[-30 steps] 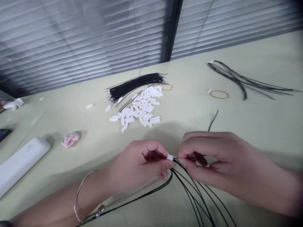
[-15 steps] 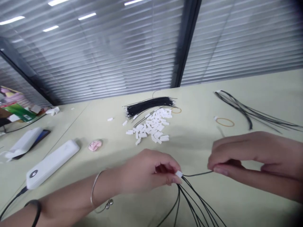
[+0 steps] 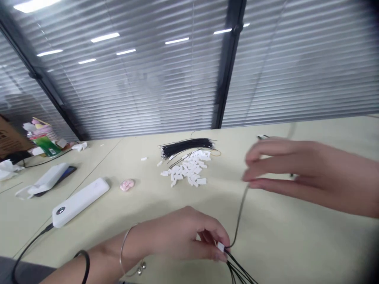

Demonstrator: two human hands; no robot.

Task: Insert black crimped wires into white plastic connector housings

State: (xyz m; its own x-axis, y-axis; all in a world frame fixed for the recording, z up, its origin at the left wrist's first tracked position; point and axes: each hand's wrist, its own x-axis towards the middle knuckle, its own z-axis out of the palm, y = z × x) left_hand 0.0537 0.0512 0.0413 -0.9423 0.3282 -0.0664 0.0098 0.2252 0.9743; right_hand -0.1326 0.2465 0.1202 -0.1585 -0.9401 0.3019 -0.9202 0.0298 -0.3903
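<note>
Between thumb and fingers, my left hand (image 3: 204,236) pinches a small white connector (image 3: 220,247). Several black wires (image 3: 237,270) run out of it toward the bottom edge. One more black wire (image 3: 240,211) rises from the connector to my right hand (image 3: 284,169), whose thumb and fingertips are closed on it, slightly blurred. Beyond my left hand lies a pile of white connectors (image 3: 189,169). Behind that pile rests a bundle of black wires (image 3: 189,146) with bright metal ends. A finished-looking wire bunch (image 3: 263,137) is mostly hidden behind my right hand.
At left lie a white power bank (image 3: 81,201) with a black cable (image 3: 26,244), another white device (image 3: 51,179) on a phone, and a pink scrunchie-like item (image 3: 127,185). A green package (image 3: 47,144) stands farther back. Glass with blinds (image 3: 148,86) borders the table.
My right hand has moved up and slightly left, lifting the single wire from nearly level to steep. The left hand keeps its pinch on the connector. The camera view has tilted upward.
</note>
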